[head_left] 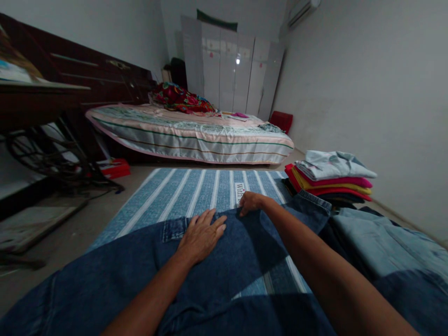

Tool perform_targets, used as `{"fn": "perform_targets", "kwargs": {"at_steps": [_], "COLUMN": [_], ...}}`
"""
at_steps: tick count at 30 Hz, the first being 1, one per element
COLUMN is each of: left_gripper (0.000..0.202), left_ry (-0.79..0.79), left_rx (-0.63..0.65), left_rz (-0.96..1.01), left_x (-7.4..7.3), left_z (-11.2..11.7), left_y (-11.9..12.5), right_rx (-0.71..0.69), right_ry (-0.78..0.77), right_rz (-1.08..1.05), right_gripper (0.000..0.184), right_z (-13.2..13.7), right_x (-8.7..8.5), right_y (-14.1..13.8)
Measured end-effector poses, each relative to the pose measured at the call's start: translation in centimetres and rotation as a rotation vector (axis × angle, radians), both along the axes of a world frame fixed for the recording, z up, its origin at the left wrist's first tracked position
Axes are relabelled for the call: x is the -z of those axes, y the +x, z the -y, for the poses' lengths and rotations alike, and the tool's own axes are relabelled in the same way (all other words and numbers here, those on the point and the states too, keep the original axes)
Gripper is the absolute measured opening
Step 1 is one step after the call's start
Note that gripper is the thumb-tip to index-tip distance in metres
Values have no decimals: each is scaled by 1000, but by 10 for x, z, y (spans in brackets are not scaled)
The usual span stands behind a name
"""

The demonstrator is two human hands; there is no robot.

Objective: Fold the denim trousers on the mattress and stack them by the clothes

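Dark blue jeans (pixel 136 254) lie spread across a blue-and-white striped cover (pixel 189 186) in front of me. My left hand (pixel 202 235) rests flat on the denim with its fingers stretched out, just beside a pocket (pixel 174 229). At the far edge of the same leg, my right hand (pixel 251 203) has its fingers curled and pinched on the cloth. One leg end reaches right, toward a pile of clothes. The jeans' near part runs out of view at the bottom.
To the right stands a stack of folded clothes (pixel 332 179), with light blue denim (pixel 381 238) nearer me. Beyond the cover is a bed (pixel 196 140) with a red floral blanket (pixel 182 99). A treadle sewing-machine table (pixel 42 100) stands left, near a red box (pixel 114 169).
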State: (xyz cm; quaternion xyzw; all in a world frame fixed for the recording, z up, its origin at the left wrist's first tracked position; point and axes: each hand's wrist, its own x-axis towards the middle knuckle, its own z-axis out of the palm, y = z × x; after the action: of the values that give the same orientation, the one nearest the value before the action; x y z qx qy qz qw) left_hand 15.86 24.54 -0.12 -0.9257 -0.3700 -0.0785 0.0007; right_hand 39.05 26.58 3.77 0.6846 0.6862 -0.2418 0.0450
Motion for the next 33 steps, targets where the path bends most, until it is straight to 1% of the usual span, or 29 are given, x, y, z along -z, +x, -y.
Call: {"fn": "perform_targets", "kwargs": {"at_steps": [4, 11, 15, 19, 25, 33], "left_gripper": [42, 41, 41, 41, 41, 41], "left_ry": [-10, 19, 20, 17, 5, -21], "left_rx": [0, 15, 13, 9, 5, -13], "left_rz": [10, 35, 32, 7, 44, 31], "left_x": [0, 5, 3, 0, 5, 1], "left_z": [-1, -1, 0, 1, 0, 2], "left_y": [0, 0, 0, 1, 0, 1], "right_rx": [21, 37, 56, 79, 106, 103], "right_ry": [4, 18, 16, -9, -58, -178], "right_rz": [-24, -2, -6, 15, 118, 287], "right_gripper": [19, 12, 19, 26, 21, 24], "right_z": [-2, 1, 2, 4, 16, 39], "right_x": [3, -4, -2, -1, -8, -21], "right_y": [5, -1, 0, 13, 42, 70]}}
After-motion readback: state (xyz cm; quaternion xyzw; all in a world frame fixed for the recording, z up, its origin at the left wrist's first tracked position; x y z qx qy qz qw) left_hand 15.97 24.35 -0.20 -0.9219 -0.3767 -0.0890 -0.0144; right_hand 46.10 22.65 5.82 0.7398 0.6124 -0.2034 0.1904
